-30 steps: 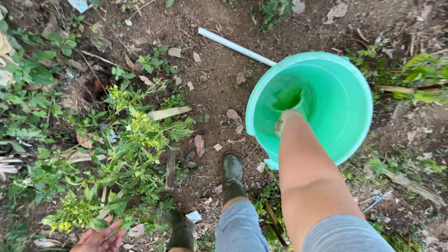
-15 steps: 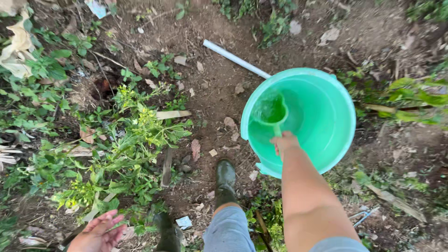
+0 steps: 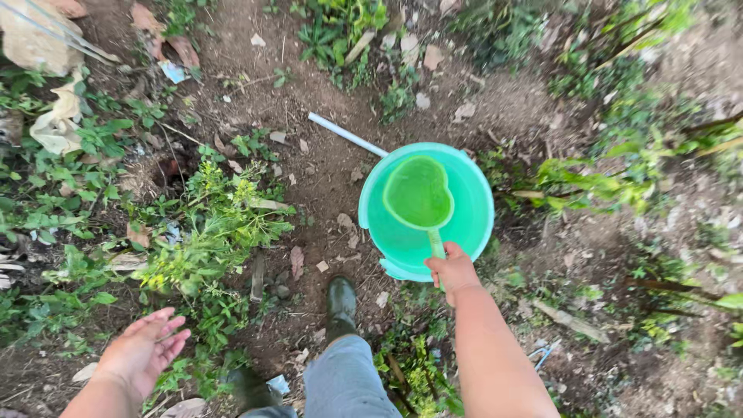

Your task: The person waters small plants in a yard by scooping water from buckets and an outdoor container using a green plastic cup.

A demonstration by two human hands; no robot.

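Note:
My right hand (image 3: 451, 271) grips the handle of a green plastic scoop (image 3: 419, 193), held level above a turquoise bucket (image 3: 474, 224) that stands on bare soil. The scoop looks full of water. My left hand (image 3: 145, 350) hangs open and empty at the lower left, fingers spread, above low green plants (image 3: 205, 240). My dark rubber boot (image 3: 340, 304) and grey trouser leg show below the bucket.
A white pipe (image 3: 344, 134) lies on the soil behind the bucket. Leafy weeds and dry leaves cover the ground on the left and right. A small hole (image 3: 169, 172) shows in the earth at the left, near crumpled pale wrapping (image 3: 56, 124).
My right hand has lifted the scoop out of the bucket, now level above it. The view has pulled back and higher. My left hand has risen further into view.

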